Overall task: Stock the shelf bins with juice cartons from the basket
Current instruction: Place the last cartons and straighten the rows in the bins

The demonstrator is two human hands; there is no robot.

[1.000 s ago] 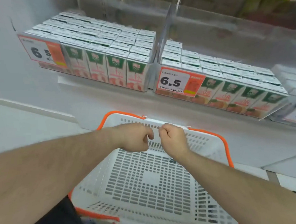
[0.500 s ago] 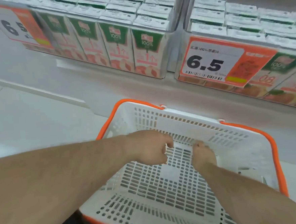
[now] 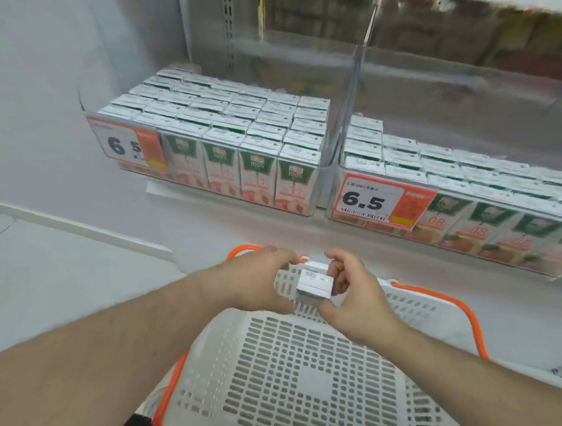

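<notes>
Stocking looks close to finished from where I sit. Taking the basket point(image 3: 317, 376) as my landmark, its perforated white floor shows bare across everything the head view takes in; I see no loose cartons lying in it, though the near corners fall outside the picture. What seems to be the last of the load is up at the basket's far rim: a small stack of juice cartons point(image 3: 314, 283), white tops facing me, clamped between my two hands. How many are in that stack I cannot tell for sure.

My left hand point(image 3: 261, 280) wraps the stack's left side with curled fingers, thumb underneath. My right hand point(image 3: 351, 291) grips the opposite side the same way, fingers curled over the top edge.

Beyond the basket and up to its left, the left bin point(image 3: 325, 173) is packed with upright cartons, row on row, with no gap I can make out. Beyond and to the basket's right, the right bin point(image 3: 543, 267) is also well filled, though its far end is blurred. I judge what remains is finding a slot for this stack, most likely somewhere in the right bin.
</notes>
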